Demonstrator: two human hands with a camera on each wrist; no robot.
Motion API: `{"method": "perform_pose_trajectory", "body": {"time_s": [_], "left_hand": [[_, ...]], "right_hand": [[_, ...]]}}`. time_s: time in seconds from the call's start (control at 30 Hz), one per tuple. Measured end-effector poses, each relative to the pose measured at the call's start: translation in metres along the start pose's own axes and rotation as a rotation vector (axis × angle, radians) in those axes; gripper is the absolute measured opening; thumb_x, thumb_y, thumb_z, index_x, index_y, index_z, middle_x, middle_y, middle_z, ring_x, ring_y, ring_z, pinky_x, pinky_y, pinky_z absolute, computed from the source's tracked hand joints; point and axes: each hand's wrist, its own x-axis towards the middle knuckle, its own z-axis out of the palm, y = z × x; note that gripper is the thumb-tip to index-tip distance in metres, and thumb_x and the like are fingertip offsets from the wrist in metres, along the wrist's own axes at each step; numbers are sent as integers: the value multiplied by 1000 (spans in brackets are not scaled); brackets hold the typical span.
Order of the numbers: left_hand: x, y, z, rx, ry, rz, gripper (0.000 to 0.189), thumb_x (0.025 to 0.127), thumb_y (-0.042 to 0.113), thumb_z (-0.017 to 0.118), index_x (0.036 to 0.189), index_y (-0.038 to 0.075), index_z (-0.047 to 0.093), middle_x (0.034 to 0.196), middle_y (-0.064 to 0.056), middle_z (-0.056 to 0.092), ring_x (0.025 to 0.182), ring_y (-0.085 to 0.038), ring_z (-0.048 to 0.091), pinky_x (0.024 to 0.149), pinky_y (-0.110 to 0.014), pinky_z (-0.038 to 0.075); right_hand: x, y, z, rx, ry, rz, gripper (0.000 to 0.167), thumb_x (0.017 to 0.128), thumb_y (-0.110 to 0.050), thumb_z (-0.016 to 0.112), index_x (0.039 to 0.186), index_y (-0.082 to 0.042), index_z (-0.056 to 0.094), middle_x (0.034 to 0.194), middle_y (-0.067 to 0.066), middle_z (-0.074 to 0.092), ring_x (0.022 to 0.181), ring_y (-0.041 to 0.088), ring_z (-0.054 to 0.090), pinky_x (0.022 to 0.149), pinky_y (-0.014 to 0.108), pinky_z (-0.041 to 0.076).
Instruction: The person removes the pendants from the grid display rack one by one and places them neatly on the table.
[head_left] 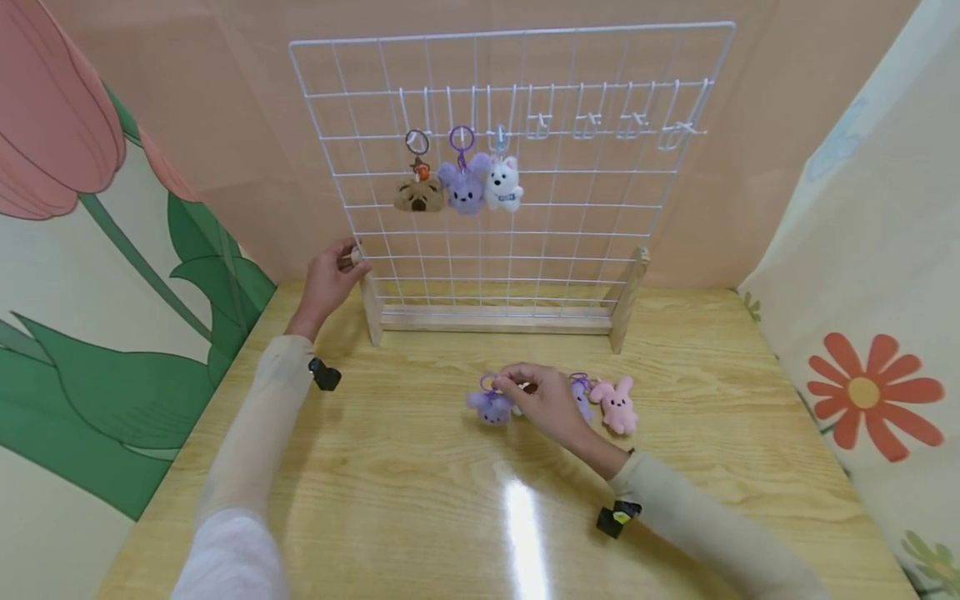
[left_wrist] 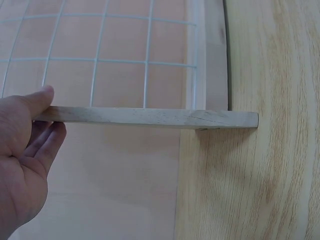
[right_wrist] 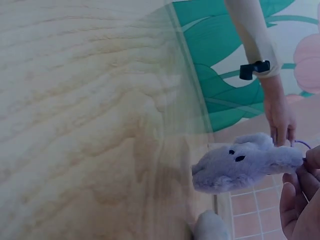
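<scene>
My right hand (head_left: 551, 408) pinches the purple ring of a plush keychain (head_left: 492, 408) over the table. In the right wrist view this plush (right_wrist: 232, 167) is pale purple with small dark eyes, dangling from the fingertips. Partly behind the hand is another purple plush keychain (head_left: 582, 402), beside a pink bunny plush (head_left: 619, 408). My left hand (head_left: 330, 277) grips the top of the left wooden upright (head_left: 371, 304) of a wire rack. Thumb and fingers lie on either side of that upright (left_wrist: 150, 116) in the left wrist view.
The white wire grid (head_left: 480, 242) stands at the back on a wooden base (head_left: 495, 322). From its hooks hang a brown bear keychain (head_left: 418, 197), a purple one (head_left: 465, 192) and a white dog (head_left: 504, 183). Several bare hooks (head_left: 588, 123) sit to their right.
</scene>
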Motion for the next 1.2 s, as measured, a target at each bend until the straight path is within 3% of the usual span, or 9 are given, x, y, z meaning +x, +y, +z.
{"method": "perform_pose_trajectory", "body": {"time_s": [0.17,0.53,0.73,1.0,1.2], "left_hand": [[0,0,-1,0,6,6,48,97,9,72,140,-5,55,135,-28,62,117,-38,66,98,-43,59],[-1,-1,-1,-8,-5,-4,49,98,12,71,140,-5,55,136,-28,60,118,-39,66,98,-42,59],[-2,-2,0,-5,-7,-11,49,97,12,72,140,-5,55,136,-28,61,118,-39,65,98,-43,59],[-3,0,0,-15,-3,-6,51,97,12,72,142,-4,54,138,-27,60,119,-39,65,99,-44,58],[-1,1,-1,4,-2,-4,51,98,12,71,143,-4,54,139,-28,58,121,-40,64,99,-43,58]], "right_hand": [[-3,5,2,11,-25,7,12,99,-25,70,95,-17,79,95,-4,77,70,19,65,57,21,55],[11,17,3,-1,-32,6,13,99,-21,70,97,-13,79,100,1,78,80,15,71,67,24,61],[19,24,-1,-25,-22,-15,11,99,-20,71,97,-12,79,97,0,78,78,12,68,66,24,61],[24,33,-5,-8,-71,-3,14,101,-26,68,101,-16,78,98,-5,77,79,27,69,67,25,60],[30,36,-4,-21,-90,11,15,102,-25,66,104,-14,77,96,-3,76,82,29,70,70,25,61]]}}
